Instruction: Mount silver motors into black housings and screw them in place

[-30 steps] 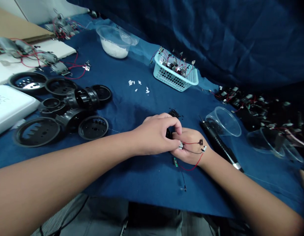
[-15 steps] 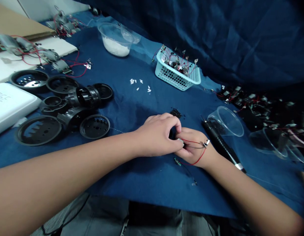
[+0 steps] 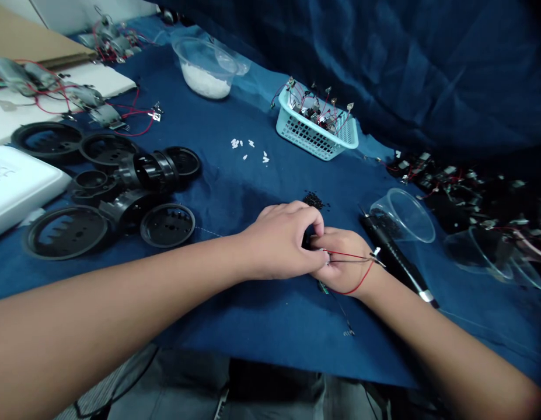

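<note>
My left hand [image 3: 283, 242] is closed, its thumb and forefinger curled round a small part mostly hidden between both hands. A dark bit shows in the gap of the fingers. My right hand [image 3: 346, 256] meets it, closed with its fingertips hidden by the left hand. A red wire [image 3: 346, 255] and a dark wire come out at the left thumb tip and cross the right hand to a small metal contact [image 3: 376, 254] by the wrist. Another red wire loops beneath to a small green board [image 3: 323, 286], and a dark lead ends in a spring [image 3: 349, 333].
Tiny black pieces [image 3: 313, 200] lie beyond my hands, white ones [image 3: 251, 143] farther off. A black electric screwdriver [image 3: 395, 256] and clear cup [image 3: 404, 213] are right. Black round housings [image 3: 167, 226] are left; a light-blue basket [image 3: 316, 137] of wired parts and bowl [image 3: 206, 61] stand behind.
The metal contact has shifted slightly right towards the wrist, drawing the wires straighter. The green board has moved right, partly under the right hand. Both hands keep their closed pose.
</note>
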Motion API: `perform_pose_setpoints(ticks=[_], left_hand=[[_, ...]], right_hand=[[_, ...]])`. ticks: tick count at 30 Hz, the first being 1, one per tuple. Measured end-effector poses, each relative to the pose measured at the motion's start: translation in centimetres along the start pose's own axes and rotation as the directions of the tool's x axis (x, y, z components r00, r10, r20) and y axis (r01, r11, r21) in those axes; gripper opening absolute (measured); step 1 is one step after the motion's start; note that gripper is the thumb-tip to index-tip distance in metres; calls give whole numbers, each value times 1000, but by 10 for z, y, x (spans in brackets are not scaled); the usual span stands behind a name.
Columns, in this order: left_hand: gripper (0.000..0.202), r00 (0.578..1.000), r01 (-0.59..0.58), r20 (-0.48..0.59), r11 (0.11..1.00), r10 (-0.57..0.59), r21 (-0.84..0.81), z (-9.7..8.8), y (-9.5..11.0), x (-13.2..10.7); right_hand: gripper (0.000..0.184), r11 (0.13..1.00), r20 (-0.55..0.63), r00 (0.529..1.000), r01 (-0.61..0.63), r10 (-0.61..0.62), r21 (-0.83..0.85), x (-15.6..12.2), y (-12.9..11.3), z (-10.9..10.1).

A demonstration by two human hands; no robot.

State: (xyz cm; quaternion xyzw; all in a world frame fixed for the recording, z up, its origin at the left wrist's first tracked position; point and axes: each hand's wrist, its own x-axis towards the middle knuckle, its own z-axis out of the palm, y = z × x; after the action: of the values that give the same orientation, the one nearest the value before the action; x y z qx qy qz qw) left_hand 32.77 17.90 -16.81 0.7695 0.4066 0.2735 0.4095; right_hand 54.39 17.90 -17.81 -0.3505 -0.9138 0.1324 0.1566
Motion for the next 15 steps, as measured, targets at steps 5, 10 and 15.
perform_pose_setpoints(ticks=[5,10,15], left_hand=[[30,1000,-7,7,1000,7,-2,0,0,-1],[22,1000,-30,-5,1000,30,2,1,-1,-1],[28,1000,-1,10,1000,1,-25,-1,3,-1]], right_hand=[[32,1000,53,998,23,-22,-11,3,1,0],[31,1000,51,998,22,-23,10,1,4,1],[40,996,40,996,79,-81,34,3,7,-1]])
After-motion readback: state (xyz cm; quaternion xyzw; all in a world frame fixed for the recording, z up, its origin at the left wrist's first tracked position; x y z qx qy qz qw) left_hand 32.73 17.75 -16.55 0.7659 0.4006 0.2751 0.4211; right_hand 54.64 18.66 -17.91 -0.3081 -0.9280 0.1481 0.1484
